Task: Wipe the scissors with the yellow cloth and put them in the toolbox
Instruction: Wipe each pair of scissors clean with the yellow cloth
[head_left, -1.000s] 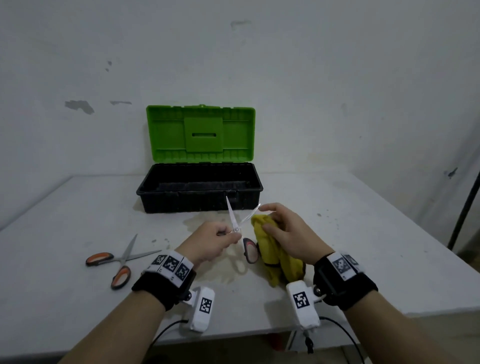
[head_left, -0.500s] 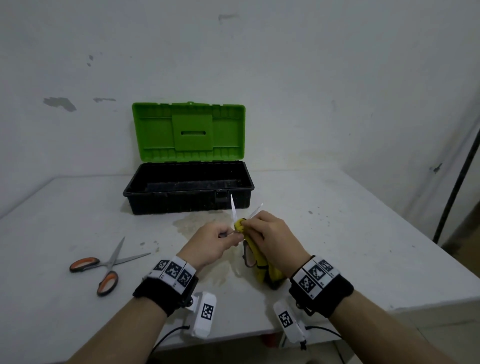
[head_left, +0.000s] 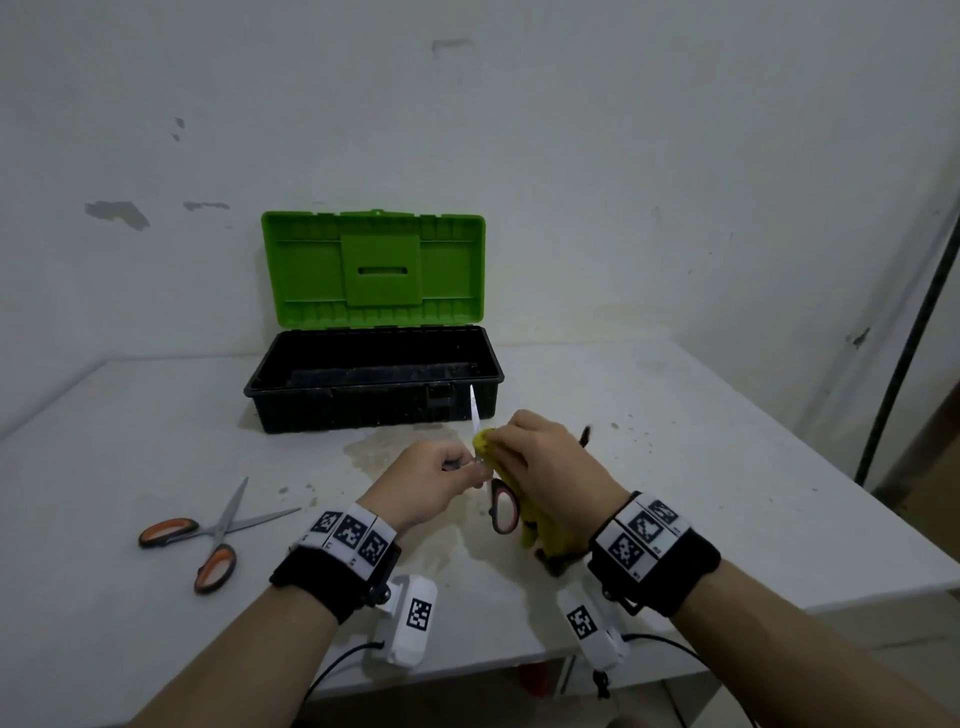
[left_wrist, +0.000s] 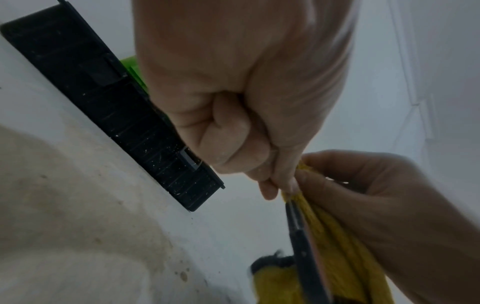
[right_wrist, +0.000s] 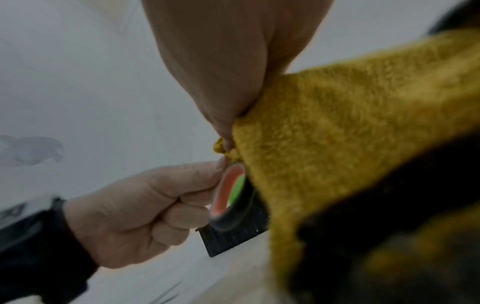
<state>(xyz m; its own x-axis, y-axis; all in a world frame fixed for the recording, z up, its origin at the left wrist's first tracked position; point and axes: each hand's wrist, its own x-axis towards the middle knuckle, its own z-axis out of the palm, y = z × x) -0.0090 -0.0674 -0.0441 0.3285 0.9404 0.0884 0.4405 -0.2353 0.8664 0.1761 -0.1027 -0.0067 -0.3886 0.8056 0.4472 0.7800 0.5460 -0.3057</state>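
Observation:
My left hand (head_left: 447, 483) pinches a pair of scissors (head_left: 503, 512) near the pivot, blades up, one black-and-orange handle loop hanging below. One blade (head_left: 473, 410) sticks up in front of the toolbox. My right hand (head_left: 540, 457) grips the yellow cloth (head_left: 545, 530) and presses it round the other blade, which is hidden. In the right wrist view the cloth (right_wrist: 337, 133) fills the right side, and the left hand (right_wrist: 145, 209) holds the handle loop (right_wrist: 228, 195). The open toolbox (head_left: 374, 384), black with a green lid, stands behind the hands.
A second pair of orange-handled scissors (head_left: 208, 535) lies open on the white table (head_left: 727, 467) at the left. A faint stain (head_left: 384, 447) marks the table before the toolbox. A dark pole (head_left: 904, 332) leans at the right wall.
My right hand with the cloth has moved left onto the scissors and closed round one blade, which no longer shows. The left hand keeps its hold.

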